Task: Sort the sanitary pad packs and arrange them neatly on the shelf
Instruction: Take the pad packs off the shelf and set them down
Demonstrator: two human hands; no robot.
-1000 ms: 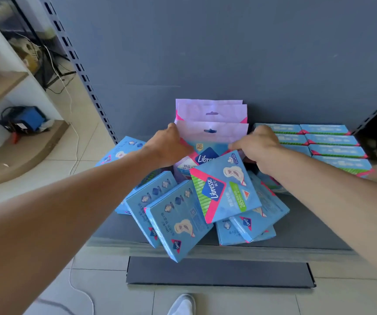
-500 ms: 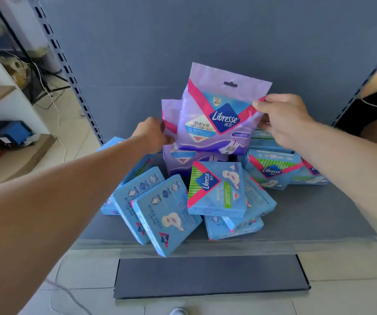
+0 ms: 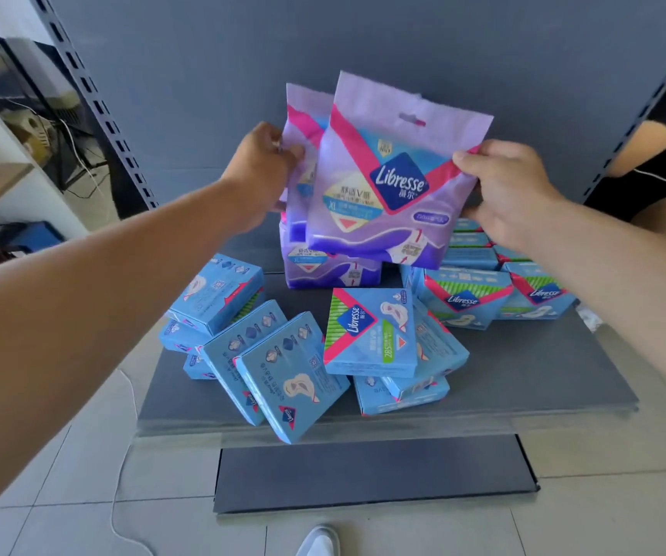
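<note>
Purple film pack (image 3: pixel 395 182) hangs above the shelf's (image 3: pixel 544 379) back edge — our right hand (image 3: pixel 512 190) pinches its right edge, our left hand (image 3: pixel 261 170) grips a second purple pack (image 3: pixel 303 154) behind it. Soft, light and probably slippery — we judge the sealed side edges the surest hold.

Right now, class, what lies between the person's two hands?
In the head view, two purple packs: the left hand holds the rear pack, the right hand the front pack.
</note>
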